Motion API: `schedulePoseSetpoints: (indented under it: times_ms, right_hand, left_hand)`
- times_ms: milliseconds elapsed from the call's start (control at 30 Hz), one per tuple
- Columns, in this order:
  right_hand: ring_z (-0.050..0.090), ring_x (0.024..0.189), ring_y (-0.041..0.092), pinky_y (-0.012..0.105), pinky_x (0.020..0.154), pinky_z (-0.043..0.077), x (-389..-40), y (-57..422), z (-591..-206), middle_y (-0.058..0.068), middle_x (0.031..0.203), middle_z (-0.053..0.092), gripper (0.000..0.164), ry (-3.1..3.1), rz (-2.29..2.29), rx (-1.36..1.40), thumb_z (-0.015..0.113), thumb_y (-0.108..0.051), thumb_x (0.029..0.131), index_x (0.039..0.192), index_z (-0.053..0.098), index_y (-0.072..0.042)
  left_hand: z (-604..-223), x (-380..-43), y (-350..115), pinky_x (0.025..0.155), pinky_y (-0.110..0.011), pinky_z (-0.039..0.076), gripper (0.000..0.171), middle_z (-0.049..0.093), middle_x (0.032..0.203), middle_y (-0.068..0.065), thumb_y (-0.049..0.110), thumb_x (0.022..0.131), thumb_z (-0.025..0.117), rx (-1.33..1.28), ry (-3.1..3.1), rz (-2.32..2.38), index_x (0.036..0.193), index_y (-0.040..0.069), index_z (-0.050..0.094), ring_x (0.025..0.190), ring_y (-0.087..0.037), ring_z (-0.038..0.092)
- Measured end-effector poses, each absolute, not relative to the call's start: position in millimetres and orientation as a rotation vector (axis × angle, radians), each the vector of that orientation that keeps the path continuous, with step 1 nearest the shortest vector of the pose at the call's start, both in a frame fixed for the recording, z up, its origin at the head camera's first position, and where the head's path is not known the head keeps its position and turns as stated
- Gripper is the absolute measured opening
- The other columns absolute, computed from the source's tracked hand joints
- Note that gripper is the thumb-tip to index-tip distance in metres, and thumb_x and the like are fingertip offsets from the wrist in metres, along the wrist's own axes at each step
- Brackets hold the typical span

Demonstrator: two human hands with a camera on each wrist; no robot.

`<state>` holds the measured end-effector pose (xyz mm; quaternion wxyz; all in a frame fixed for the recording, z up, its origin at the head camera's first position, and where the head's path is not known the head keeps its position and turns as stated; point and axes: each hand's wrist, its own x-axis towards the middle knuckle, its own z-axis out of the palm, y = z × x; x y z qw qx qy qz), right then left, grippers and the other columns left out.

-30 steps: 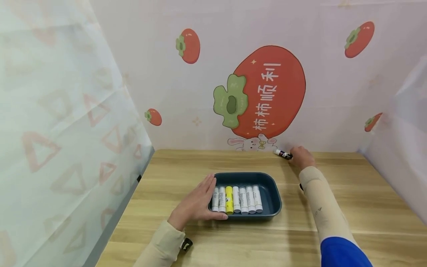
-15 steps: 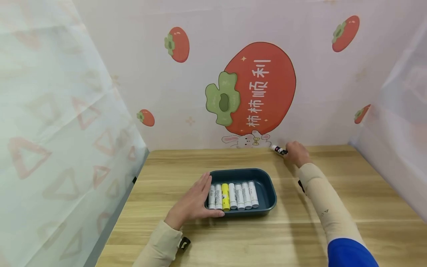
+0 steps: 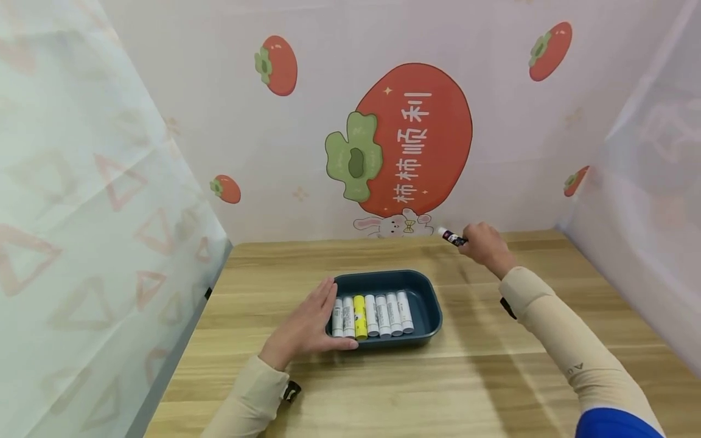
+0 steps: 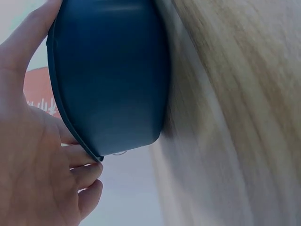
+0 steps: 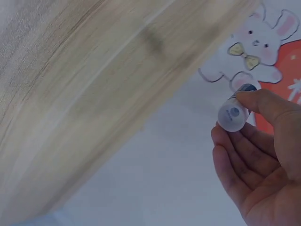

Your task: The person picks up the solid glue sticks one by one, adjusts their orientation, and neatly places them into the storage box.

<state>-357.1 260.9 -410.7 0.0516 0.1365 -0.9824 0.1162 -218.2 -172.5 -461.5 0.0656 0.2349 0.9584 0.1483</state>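
In the head view, my left hand (image 3: 301, 322) rests against the left end of a dark blue tray (image 3: 429, 304). Its fingers lie straight along the rim, the thumb on the near edge. The left wrist view shows the same hand (image 4: 37, 160) touching the rim from outside. Inside the tray lie several white glue sticks (image 3: 381, 316) and a yellow one (image 3: 359, 317), side by side. Toward the back of the table, my right hand (image 3: 487, 246) pinches a dark-labelled glue stick (image 3: 451, 236) with a white end. Its round end (image 5: 231, 117) faces the right wrist camera.
The wooden table (image 3: 383, 389) reaches back to a wall sheet (image 3: 263, 140) printed with persimmons and a rabbit. White sheets (image 3: 71, 201) hang along both sides. The tray's right end holds no sticks.
My right hand rises from the back of the table, carrying the dark-labelled glue stick, its shadow now apart below it. My left hand stays on the tray; the head view shifts slightly.
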Motion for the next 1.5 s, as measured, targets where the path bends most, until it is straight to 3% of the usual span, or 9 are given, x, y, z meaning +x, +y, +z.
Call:
schedulePoseSetpoints:
  times_ms: [633,1000,1167,1367,1500]
  right_hand:
    - [0.050,0.051,0.015,0.026,0.047,0.039,-271.5,206.7,-370.2,0.002,0.062,0.060,0.011,-2.971,0.504,0.458,0.078,-0.010,0.087,0.078,0.078,-0.004]
    - [0.048,0.048,0.013,0.022,0.045,0.036,-236.4,176.4,-381.1,-0.002,0.057,0.056,0.018,-3.039,0.473,0.494,0.082,-0.012,0.085,0.070,0.075,-0.006]
    - [0.042,0.046,0.012,0.021,0.043,0.028,-228.1,160.2,-388.5,-0.005,0.053,0.043,0.027,-3.102,0.395,0.452,0.084,-0.018,0.085,0.067,0.068,-0.007]
    - [0.050,0.056,0.018,0.025,0.045,0.036,-229.3,142.7,-390.4,0.002,0.064,0.051,0.032,-3.132,0.238,0.408,0.089,-0.028,0.083,0.079,0.066,-0.005]
    - [0.047,0.056,0.019,0.026,0.044,0.032,-236.0,133.6,-391.5,0.001,0.064,0.047,0.032,-3.143,0.169,0.395,0.090,-0.027,0.082,0.077,0.064,-0.008]
  left_hand:
    - [-449.6,-221.1,-172.6,0.133,-0.052,0.025,0.134,0.013,0.178,-0.019,0.092,0.080,0.059,0.762,2.901,0.284,0.167,-0.002,0.020,0.166,-0.035,0.016]
    - [-450.4,-220.7,-171.4,0.133,-0.052,0.026,0.134,0.014,0.178,-0.020,0.091,0.079,0.061,0.747,2.892,0.276,0.167,-0.002,0.020,0.166,-0.035,0.017]
    - [-451.9,-220.5,-171.2,0.133,-0.051,0.026,0.134,0.014,0.178,-0.019,0.089,0.079,0.064,0.736,2.894,0.287,0.167,-0.002,0.020,0.166,-0.035,0.017]
    - [-450.8,-219.5,-171.2,0.133,-0.052,0.027,0.134,0.014,0.177,-0.020,0.088,0.079,0.065,0.739,2.892,0.297,0.166,-0.003,0.021,0.165,-0.036,0.019]
    - [-449.4,-218.9,-169.4,0.133,-0.051,0.026,0.134,0.013,0.178,-0.019,0.089,0.079,0.064,0.734,2.882,0.301,0.167,-0.002,0.020,0.166,-0.035,0.018]
